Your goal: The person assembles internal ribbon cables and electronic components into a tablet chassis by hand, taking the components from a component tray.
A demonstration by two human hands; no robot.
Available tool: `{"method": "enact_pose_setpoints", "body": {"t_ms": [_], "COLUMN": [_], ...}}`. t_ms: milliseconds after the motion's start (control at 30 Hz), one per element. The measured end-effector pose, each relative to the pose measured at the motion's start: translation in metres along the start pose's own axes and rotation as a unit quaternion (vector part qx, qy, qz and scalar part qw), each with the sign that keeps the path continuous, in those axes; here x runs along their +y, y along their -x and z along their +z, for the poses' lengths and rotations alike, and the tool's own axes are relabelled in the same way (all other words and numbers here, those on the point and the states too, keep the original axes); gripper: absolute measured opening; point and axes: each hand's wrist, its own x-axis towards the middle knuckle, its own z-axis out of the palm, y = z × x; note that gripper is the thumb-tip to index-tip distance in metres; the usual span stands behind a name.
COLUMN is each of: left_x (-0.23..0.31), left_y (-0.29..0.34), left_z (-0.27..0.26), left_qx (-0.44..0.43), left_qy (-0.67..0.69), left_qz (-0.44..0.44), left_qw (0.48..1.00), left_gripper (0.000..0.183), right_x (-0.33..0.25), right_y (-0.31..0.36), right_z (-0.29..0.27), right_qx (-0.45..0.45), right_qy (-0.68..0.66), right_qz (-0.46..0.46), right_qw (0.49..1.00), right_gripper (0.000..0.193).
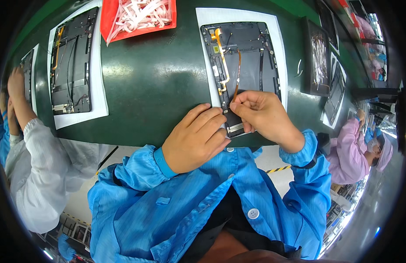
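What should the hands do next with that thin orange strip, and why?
Probably press the strip's loose end down into the open tablet. The right hand pinches the lower end of the orange strip just above the board, while the left hand lies flat on the tablet's near edge, steadying it. The strip's upper part already lies along the inside, so only this end seems unseated.

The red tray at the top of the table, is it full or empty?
Full. The red tray holds a loose heap of white strips that covers nearly its whole floor; a few hang over its edge.
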Motion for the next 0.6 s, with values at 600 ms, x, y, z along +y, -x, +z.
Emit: {"method": "enact_pose_setpoints", "body": {"t_ms": [600], "left_x": [-0.001], "left_y": [0.002], "left_z": [0.002], "left_qx": [-0.002], "left_qy": [-0.001], "left_qz": [0.0], "left_qw": [1.0], "left_gripper": [0.036], "right_x": [0.004], "right_y": [0.003], "right_z": [0.012], "right_qx": [0.051], "right_qy": [-0.02], "right_qz": [-0.016], "right_qw": [0.998], "right_gripper": [0.015]}}
